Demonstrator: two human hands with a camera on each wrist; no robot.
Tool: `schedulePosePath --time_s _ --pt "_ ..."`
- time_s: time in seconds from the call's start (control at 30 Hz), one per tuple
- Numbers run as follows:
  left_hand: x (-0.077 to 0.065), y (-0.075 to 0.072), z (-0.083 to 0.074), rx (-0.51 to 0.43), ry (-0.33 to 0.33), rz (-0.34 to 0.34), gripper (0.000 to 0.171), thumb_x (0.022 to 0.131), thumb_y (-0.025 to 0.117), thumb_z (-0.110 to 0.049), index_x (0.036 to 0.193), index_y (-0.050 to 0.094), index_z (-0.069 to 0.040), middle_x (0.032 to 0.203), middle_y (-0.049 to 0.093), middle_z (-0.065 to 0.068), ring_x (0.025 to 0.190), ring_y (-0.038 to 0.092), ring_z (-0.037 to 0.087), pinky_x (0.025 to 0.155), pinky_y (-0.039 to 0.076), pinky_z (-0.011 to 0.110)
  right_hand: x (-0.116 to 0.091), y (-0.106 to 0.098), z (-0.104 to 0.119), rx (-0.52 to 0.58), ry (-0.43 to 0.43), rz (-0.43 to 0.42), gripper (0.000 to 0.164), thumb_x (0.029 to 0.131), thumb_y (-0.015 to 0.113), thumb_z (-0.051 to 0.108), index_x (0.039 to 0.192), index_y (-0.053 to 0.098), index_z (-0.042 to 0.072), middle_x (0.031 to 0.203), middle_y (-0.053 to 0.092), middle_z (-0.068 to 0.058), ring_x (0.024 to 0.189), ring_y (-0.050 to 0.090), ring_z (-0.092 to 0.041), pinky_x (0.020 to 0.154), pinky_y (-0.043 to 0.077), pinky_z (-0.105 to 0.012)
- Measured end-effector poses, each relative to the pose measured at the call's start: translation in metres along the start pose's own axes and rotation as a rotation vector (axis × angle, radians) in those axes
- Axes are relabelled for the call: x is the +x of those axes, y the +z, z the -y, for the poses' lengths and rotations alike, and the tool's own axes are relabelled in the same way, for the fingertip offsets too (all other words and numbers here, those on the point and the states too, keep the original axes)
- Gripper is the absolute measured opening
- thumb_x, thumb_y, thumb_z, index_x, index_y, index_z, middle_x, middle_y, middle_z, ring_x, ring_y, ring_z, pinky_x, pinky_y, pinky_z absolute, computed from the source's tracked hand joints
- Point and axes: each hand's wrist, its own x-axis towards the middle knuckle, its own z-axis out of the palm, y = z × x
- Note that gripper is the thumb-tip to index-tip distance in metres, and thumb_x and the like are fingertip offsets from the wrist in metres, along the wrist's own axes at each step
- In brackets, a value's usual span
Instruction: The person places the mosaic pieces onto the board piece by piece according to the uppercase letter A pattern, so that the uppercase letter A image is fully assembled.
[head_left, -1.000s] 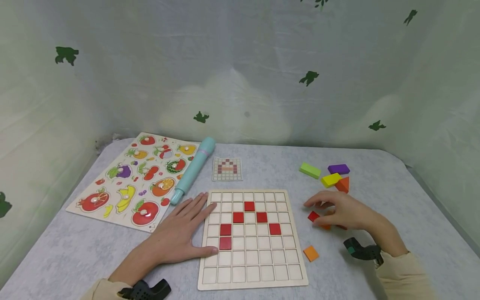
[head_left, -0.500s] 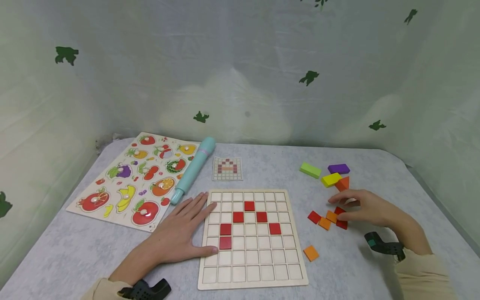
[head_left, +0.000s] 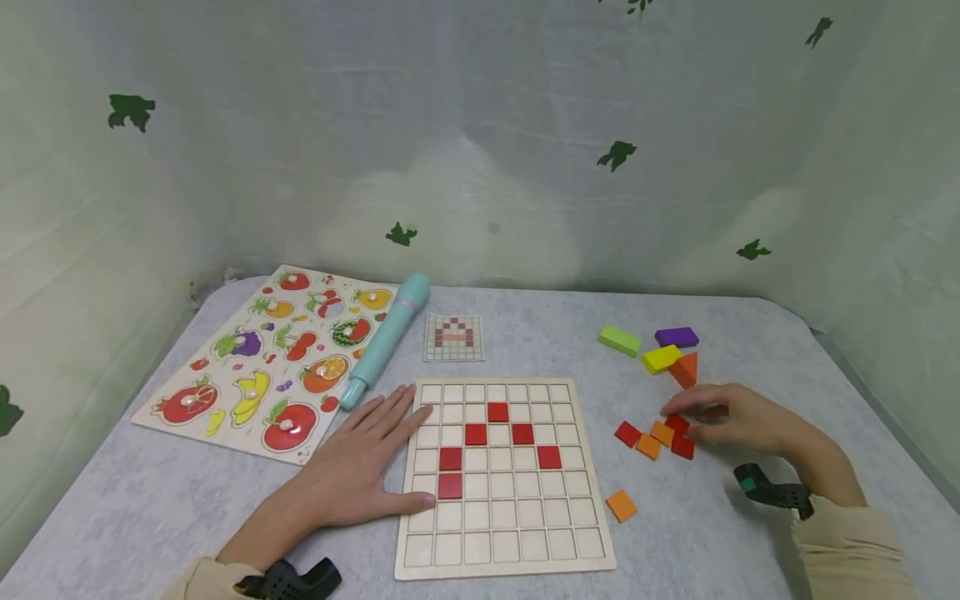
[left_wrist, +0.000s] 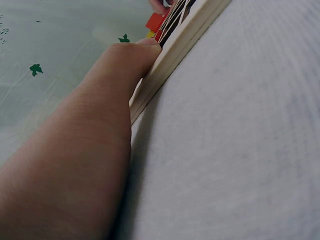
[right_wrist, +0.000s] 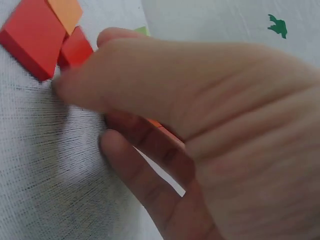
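A wooden grid board (head_left: 506, 574) lies on the table, with several red squares set in its cells. My left hand (head_left: 356, 479) rests along the board's left edge, fingers straight; in the left wrist view the thumb (left_wrist: 145, 47) touches the board's rim. At the right, my right hand (head_left: 750, 421) has thumb and index finger on either side of a red square tile (head_left: 677, 424), pinching it. In the right wrist view this red tile (right_wrist: 76, 47) is partly hidden by the thumb. Beside it lie another red tile (head_left: 682, 447) and an orange tile (head_left: 662, 432).
A small pattern card (head_left: 454, 337) lies behind the board. To its left are a teal tube (head_left: 390, 337) and a fruit puzzle board (head_left: 258, 362). Green (head_left: 619, 339), yellow, purple and orange blocks lie back right. A lone orange tile (head_left: 621, 506) sits beside the board.
My right hand has moved right, away from the leftmost red and orange tiles, to the red tile at the cluster's right. The left hand has stayed in place.
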Motion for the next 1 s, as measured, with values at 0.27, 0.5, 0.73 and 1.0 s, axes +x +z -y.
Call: schedulePosePath --time_s 0.27,0.5,0.73,1.0 --pt "-0.001 -0.001 0.000 -0.007 -0.005 0.004 0.114 0.077 0.047 -0.094 0.165 0.028 -0.023 0.174 0.016 0.004 0.161 0.014 0.024 0.129 0.018 0.047 0.004 0.005 0.004 -0.062 0.038 -0.052 0.030 0.089 0.082 0.023 0.118 0.078 0.019 0.117 0.072 -0.001 0.105 0.064 -0.019 0.085 0.057 -0.021" --pt "-0.001 -0.001 0.000 -0.011 0.001 -0.001 0.114 0.077 0.047 -0.094 0.164 0.029 -0.023 0.173 0.016 0.004 0.160 0.015 0.024 0.128 0.019 0.048 0.008 0.010 0.010 -0.098 0.045 -0.113 0.029 0.088 0.083 0.033 0.114 0.077 0.021 0.111 0.073 0.004 0.099 0.064 -0.011 0.083 0.057 -0.021" --pt "-0.001 0.000 0.000 -0.006 -0.002 0.001 0.114 0.077 0.047 -0.094 0.165 0.029 -0.023 0.173 0.016 0.004 0.160 0.015 0.024 0.129 0.019 0.048 0.013 0.014 0.025 -0.046 -0.003 -0.110 0.027 0.087 0.084 0.030 0.111 0.078 0.021 0.104 0.073 0.008 0.089 0.062 -0.007 0.078 0.058 -0.023" --pt "0.000 0.000 0.000 -0.004 0.001 -0.003 0.114 0.077 0.047 -0.094 0.164 0.029 -0.023 0.173 0.017 0.004 0.160 0.016 0.024 0.128 0.019 0.048 0.017 0.018 0.050 -0.007 -0.195 -0.115 0.023 0.088 0.083 0.020 0.110 0.077 0.021 0.105 0.073 0.009 0.088 0.062 -0.008 0.079 0.057 -0.022"
